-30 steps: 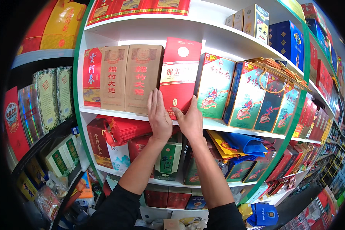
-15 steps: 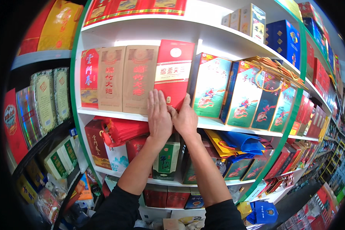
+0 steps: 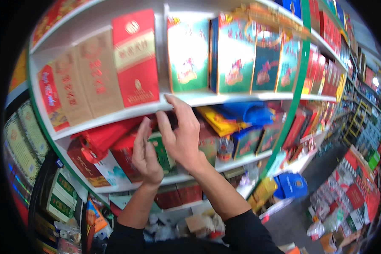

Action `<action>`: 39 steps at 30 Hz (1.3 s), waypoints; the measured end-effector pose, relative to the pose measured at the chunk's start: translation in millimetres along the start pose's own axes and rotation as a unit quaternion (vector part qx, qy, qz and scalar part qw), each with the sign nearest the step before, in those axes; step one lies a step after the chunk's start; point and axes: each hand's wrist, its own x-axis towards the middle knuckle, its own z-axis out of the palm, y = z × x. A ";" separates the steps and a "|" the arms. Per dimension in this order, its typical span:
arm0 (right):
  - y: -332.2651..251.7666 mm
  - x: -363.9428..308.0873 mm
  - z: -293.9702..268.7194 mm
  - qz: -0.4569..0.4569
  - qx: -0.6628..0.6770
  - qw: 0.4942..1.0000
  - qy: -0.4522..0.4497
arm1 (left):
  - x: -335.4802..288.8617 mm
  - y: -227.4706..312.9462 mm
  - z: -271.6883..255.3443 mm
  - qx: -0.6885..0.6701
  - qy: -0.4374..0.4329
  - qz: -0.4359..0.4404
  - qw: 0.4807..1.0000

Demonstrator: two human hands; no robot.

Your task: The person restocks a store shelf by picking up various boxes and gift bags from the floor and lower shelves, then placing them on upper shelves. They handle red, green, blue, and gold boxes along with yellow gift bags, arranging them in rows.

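A red box with a cream band stands upright on the white shelf, beside two tan boxes. Below its lower right corner is my right hand, fingers stretched, the index fingertip close to the shelf edge. Lower and a little left, my left hand faces it, palm turned inward, fingers extended. Neither hand holds anything. Behind them a green box on the shelf below is partly hidden. Green-and-white boxes stand right of the red one.
Red folded bags and blue and yellow bags lie on the lower shelf's boxes. A green upright post edges the unit. Blue and yellow packages sit low at right; a pile of goods lies on the floor.
Both hands have come off the red box and dropped below the shelf edge, moving apart. The view has shifted, so the shelves sit higher and tilted. The red box stays on its shelf.
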 end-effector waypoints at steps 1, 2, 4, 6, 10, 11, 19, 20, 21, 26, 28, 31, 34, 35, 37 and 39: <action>-5.2 -30.4 -13.9 -0.003 0.036 0.999 -0.015 | -38.2 -5.7 -6.7 -0.148 -0.002 -0.099 0.984; -11.8 -65.6 -26.6 -0.041 0.074 0.996 -0.018 | -81.6 -6.1 -20.6 -0.175 -0.049 -0.190 0.965; -24.8 -140.7 -43.4 -0.034 0.093 0.991 -0.093 | -153.5 -23.7 -41.3 -0.256 -0.151 -0.322 0.899; -26.7 -213.5 -57.5 0.004 0.080 0.980 -0.182 | -220.6 -38.7 -55.3 -0.385 -0.193 -0.509 0.746; -21.2 -343.1 -106.2 0.105 -0.001 0.955 -0.276 | -325.4 -22.5 -56.9 -0.448 -0.158 -0.660 0.582; -23.2 -371.0 -124.3 0.147 -0.049 0.940 -0.305 | -331.8 -22.3 -59.1 -0.389 -0.124 -0.747 0.525; -8.3 -475.3 -224.5 0.498 -0.333 0.767 -0.233 | -275.4 -34.6 -61.5 -0.208 -0.371 -0.722 0.546; -5.0 -468.3 -229.2 0.523 -0.328 0.751 -0.236 | -272.4 -36.8 -57.9 -0.193 -0.359 -0.710 0.574; -0.8 -459.0 -226.2 0.460 -0.329 0.799 -0.205 | -270.9 -40.8 -54.2 -0.195 -0.342 -0.686 0.612; 38.1 -372.0 -180.0 0.314 -0.319 0.885 -0.128 | -273.6 -56.1 -66.1 -0.129 -0.315 -0.648 0.681; 48.9 -325.6 -160.7 0.295 -0.282 0.906 -0.113 | -277.8 -57.9 -80.1 -0.110 -0.326 -0.635 0.692; 53.0 -251.2 -150.2 0.343 -0.172 0.923 -0.032 | -287.7 -53.7 -107.6 -0.064 -0.304 -0.635 0.707; 65.0 -184.0 -152.8 0.286 -0.065 0.951 0.096 | -303.3 -46.2 -141.0 -0.027 -0.265 -0.648 0.714; 65.7 -164.5 -157.6 0.273 -0.053 0.954 0.110 | -310.0 -41.1 -151.4 -0.012 -0.230 -0.664 0.712; 66.5 -138.5 -162.8 0.247 -0.064 0.960 0.115 | -322.5 -31.7 -172.6 0.005 -0.179 -0.664 0.726; 69.5 -125.2 -167.0 0.223 -0.060 0.967 0.112 | -334.3 -21.6 -189.3 0.036 -0.126 -0.675 0.726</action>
